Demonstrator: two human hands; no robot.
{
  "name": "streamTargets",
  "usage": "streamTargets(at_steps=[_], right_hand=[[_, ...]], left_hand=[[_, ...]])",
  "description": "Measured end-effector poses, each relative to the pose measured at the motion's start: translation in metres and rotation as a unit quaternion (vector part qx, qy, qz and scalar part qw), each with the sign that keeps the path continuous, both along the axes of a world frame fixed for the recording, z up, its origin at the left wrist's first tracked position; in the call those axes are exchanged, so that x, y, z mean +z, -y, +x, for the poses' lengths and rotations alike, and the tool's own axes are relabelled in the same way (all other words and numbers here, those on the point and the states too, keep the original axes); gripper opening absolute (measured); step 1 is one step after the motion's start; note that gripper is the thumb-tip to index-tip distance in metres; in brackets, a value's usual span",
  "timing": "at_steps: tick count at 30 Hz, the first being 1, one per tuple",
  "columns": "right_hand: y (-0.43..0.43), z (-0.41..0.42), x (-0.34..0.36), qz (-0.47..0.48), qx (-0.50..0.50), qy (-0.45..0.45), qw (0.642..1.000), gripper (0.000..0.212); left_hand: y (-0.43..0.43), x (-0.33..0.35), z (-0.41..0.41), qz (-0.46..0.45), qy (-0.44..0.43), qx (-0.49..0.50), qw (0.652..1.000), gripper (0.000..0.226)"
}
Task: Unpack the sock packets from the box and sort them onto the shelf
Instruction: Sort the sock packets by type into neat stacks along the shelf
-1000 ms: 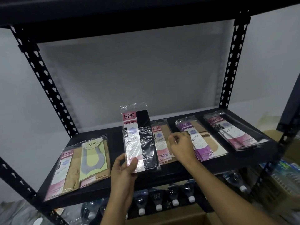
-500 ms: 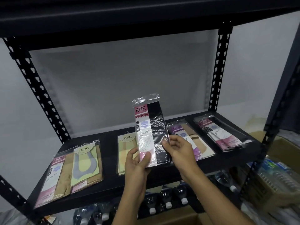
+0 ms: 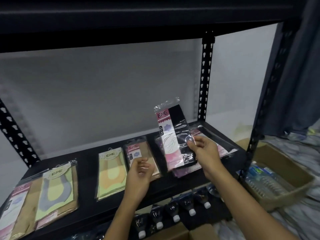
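My right hand (image 3: 205, 152) pinches a black sock packet (image 3: 174, 135) with a pink ENE label, held upright above the black shelf (image 3: 86, 161). Just left of it, my left hand (image 3: 140, 172) hovers with loosely curled fingers and holds nothing. On the shelf lie a pink-label packet pile (image 3: 19, 205) and a yellow-grey packet (image 3: 56, 189) at the left. A yellow-orange packet (image 3: 110, 172) and a beige packet (image 3: 138, 150) lie in the middle. A purple packet (image 3: 186, 171) sits under the held one, and a pink pile (image 3: 223, 149) lies at the right, partly hidden.
Black perforated uprights (image 3: 205, 75) frame the shelf, with another shelf board (image 3: 138, 19) overhead. Capped bottles (image 3: 174, 213) lie below the shelf. A cardboard box (image 3: 277, 179) with wrapped bottles sits on the floor at the right, another cardboard box (image 3: 181, 233) below.
My left hand has let go of the black packet and dropped away. My right hand now holds it alone and has carried it rightward, over the purple pile.
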State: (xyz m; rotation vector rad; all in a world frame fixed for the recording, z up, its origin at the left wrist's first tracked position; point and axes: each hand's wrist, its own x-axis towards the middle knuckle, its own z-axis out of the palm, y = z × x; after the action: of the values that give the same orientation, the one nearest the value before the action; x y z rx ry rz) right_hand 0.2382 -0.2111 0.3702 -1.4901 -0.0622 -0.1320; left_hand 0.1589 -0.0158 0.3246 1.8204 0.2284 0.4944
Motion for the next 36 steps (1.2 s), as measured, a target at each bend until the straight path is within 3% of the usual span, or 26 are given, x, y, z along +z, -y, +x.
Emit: streamTargets(at_steps=[5, 11, 26, 36], right_hand=[[0.054, 0.058, -0.003, -0.069, -0.066, -0.017, 0.995, 0.017], [0.098, 0.112, -0.022, -0.179, -0.137, -0.051, 0.973, 0.016], [0.125, 0.139, -0.039, -0.407, -0.163, -0.064, 0.896, 0.02], [0.123, 0.133, -0.04, -0.41, -0.171, -0.035, 0.895, 0.016]], left_hand=[[-0.007, -0.023, 0.019, 0.165, -0.022, 0.012, 0.986, 0.023], [0.002, -0.048, 0.022, 0.349, -0.058, 0.047, 0.934, 0.021], [0.005, -0.067, 0.023, 0.419, -0.026, 0.093, 0.903, 0.022], [0.006, -0.066, 0.024, 0.426, -0.032, 0.096, 0.899, 0.021]])
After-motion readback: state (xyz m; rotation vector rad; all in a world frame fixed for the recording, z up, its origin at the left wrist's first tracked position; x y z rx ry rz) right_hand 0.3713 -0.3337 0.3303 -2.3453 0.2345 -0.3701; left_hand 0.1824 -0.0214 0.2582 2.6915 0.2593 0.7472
